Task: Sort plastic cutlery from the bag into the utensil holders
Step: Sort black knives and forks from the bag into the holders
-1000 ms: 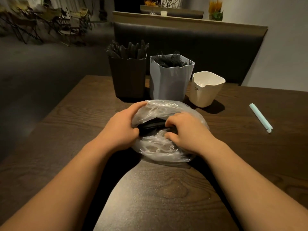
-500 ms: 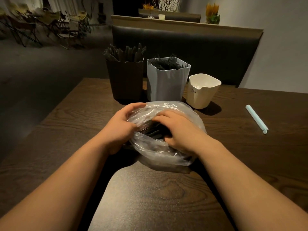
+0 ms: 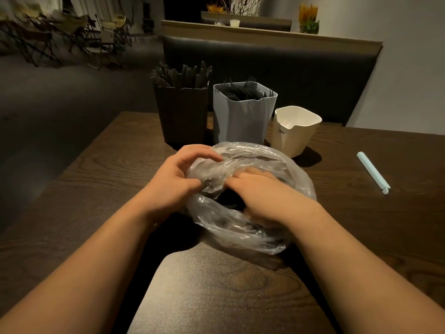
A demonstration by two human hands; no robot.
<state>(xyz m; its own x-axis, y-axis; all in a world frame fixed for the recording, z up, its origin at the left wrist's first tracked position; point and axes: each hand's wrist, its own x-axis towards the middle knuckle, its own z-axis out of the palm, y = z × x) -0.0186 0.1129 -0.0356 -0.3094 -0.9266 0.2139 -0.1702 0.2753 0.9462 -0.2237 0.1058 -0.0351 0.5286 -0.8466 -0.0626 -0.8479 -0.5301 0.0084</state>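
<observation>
Left grip [image 3: 173,180] pinches crinkly clear plastic bag [image 3: 231,229].

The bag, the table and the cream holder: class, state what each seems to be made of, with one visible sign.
The bag: thin clear plastic film, glossy; it crinkles and the dark cutlery shows through. The table: dark wood or wood-look laminate, matt; grain lines run across it. The cream holder: probably smooth moulded plastic, possibly ceramic; even satin surface, moulded spout.
</observation>
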